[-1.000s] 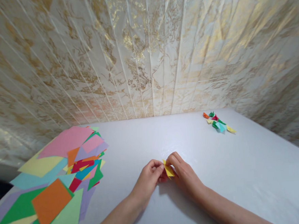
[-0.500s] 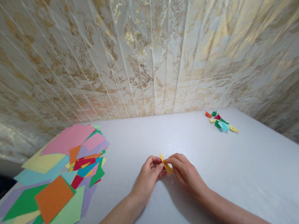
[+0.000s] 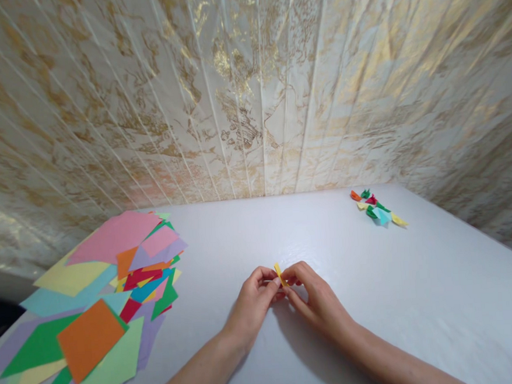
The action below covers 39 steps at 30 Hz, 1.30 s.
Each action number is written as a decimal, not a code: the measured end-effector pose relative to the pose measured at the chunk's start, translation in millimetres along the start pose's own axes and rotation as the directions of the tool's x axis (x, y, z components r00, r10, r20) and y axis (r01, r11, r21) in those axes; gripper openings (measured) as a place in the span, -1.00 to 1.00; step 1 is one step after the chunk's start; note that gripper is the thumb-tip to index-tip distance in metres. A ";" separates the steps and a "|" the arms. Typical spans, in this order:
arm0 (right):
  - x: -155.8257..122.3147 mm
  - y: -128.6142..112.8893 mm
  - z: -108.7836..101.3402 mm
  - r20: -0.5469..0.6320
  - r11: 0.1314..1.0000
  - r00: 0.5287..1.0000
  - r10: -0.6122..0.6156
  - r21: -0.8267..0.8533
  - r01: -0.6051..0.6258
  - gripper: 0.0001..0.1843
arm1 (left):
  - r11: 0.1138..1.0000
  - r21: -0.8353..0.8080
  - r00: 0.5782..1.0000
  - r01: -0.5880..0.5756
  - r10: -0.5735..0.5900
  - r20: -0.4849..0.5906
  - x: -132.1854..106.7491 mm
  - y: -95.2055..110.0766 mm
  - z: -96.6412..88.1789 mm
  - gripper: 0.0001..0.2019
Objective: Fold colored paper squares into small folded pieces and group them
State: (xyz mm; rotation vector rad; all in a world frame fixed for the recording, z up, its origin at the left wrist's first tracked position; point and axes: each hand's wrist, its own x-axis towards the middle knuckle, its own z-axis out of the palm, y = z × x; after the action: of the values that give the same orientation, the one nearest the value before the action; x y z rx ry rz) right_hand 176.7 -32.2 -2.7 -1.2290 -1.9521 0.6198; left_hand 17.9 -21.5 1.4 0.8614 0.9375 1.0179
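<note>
A small folded piece of yellow paper point(image 3: 278, 269) is held upright between both hands, above the middle of the white table. My left hand point(image 3: 257, 291) pinches it from the left with thumb and fingers. From the right, my right hand point(image 3: 309, 288) grips its lower part between thumb and fingertips. Fingers hide most of the lower end of the paper.
Loose coloured sheets are piled on the table's left, with an orange square point(image 3: 91, 341) on top and a large pink sheet point(image 3: 119, 235) behind. Several small folded paper pieces point(image 3: 381, 215) lie at the far right. A patterned curtain point(image 3: 241, 99) hangs behind the table point(image 3: 224, 235).
My right thumb has come up to the yellow paper, closing the right hand on its lower part. Less of the paper shows now. The left hand stays almost still.
</note>
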 end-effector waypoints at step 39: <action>-2.4 -3.8 6.1 0.042 0.993 0.998 -0.049 0.113 0.044 -0.71 | 0.915 0.355 0.971 -0.190 0.228 -0.069 4.1 -8.9 -0.4 -0.85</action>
State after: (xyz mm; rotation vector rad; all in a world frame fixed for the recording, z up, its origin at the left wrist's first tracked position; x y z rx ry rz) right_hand 170.4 -36.1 -4.5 -1.1070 -1.9495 0.7285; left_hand 21.1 -20.2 -7.7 1.2320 1.1578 1.1089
